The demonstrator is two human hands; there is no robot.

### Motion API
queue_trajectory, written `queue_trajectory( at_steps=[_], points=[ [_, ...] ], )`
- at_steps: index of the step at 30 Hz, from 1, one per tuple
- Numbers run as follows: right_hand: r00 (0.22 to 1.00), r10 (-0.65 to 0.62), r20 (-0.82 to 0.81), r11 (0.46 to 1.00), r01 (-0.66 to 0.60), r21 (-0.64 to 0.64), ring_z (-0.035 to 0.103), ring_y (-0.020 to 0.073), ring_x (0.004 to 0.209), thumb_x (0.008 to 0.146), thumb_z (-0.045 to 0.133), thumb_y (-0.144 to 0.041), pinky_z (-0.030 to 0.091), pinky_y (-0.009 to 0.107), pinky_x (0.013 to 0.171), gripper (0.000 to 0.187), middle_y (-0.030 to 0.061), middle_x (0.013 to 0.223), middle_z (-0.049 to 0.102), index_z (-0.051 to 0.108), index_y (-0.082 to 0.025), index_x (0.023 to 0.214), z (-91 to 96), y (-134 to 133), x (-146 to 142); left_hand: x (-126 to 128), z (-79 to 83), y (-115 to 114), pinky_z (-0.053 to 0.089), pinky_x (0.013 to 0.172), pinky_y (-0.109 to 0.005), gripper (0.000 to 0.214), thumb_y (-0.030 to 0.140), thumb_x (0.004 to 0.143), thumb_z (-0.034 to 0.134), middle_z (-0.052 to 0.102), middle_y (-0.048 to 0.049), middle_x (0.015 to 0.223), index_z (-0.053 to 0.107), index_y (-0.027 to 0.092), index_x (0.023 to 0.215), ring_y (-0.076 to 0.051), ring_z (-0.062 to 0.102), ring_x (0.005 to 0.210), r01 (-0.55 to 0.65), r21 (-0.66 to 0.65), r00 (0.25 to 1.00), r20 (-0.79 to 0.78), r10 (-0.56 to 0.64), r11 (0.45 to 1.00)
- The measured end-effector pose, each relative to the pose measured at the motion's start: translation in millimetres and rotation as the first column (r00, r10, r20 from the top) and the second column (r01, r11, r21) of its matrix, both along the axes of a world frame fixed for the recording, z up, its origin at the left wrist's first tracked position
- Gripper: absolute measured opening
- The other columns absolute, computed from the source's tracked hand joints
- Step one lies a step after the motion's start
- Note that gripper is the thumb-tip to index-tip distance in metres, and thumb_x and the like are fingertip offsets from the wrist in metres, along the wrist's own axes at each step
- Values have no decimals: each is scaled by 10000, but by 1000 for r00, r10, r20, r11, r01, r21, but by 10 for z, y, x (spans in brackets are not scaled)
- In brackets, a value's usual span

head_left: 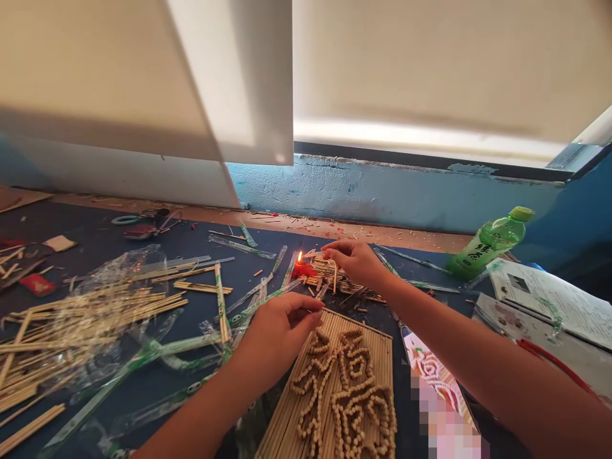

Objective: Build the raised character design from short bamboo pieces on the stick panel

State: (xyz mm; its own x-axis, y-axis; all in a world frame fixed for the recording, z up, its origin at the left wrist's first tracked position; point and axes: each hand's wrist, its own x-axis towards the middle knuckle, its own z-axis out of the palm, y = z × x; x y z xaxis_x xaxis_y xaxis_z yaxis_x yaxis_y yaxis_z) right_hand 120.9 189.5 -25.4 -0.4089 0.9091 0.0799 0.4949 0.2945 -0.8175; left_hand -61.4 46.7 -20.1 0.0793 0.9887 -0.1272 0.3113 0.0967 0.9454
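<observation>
My right hand (357, 262) is pinched on a thin pale piece of stick (315, 254), its end beside the flame of a red candle (301, 268). My left hand (282, 326) hovers over the upper left edge of a panel (291, 408) of parallel wooden sticks, thumb and fingertips drawn together. Whatever it pinches, if anything, is too small to make out. On the panel, small round beige pieces (356, 398) form raised character-like lines. A pile of short stick pieces (335, 277) lies under my right hand, just behind the panel.
Loose chopsticks (143, 306) and clear plastic wrappers (157, 347) cover the left side. Scissors (127, 219) lie at the back left. A green bottle (492, 242) and an open book (554, 299) are at the right. A phone (435, 376) displaying a similar pattern lies beside the panel.
</observation>
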Motion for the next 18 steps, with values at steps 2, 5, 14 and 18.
queue_trajectory(
  at_steps=[2,5,14,18],
  points=[
    [1000,4,-2,1000,-4,2,694,193,925,1002,634,-351,599,379,798,255,72,1142,696,666,-164,1173,-7,-4,2,8,2,-3,562,821,-393,239,322,821,708,807,-70,950,762,193,1015,-262,744,889,-6,5,1000,-2,6,1000],
    [1000,7,-11,1000,-7,4,693,187,912,1004,632,-349,600,370,787,247,70,1133,698,668,-166,1165,-30,-3,10,13,-4,-5,561,793,-391,212,323,825,694,797,-70,908,751,191,981,-261,739,860,-1,12,1000,-6,1,1000],
    [1000,-1,-19,1000,1,16,690,208,979,999,639,-345,594,407,839,273,83,1197,683,655,-170,1208,-88,41,40,1,2,4,545,777,-352,114,321,856,694,774,-30,866,722,216,891,-225,726,824,-12,83,1000,-13,13,996],
    [1000,-13,-10,1000,13,15,689,211,986,999,638,-345,594,409,844,274,84,1206,681,655,-172,1212,-91,39,48,-28,4,24,541,783,-339,126,348,877,697,770,-17,877,723,228,904,-213,721,834,-35,112,999,-8,36,993]
  ],
)
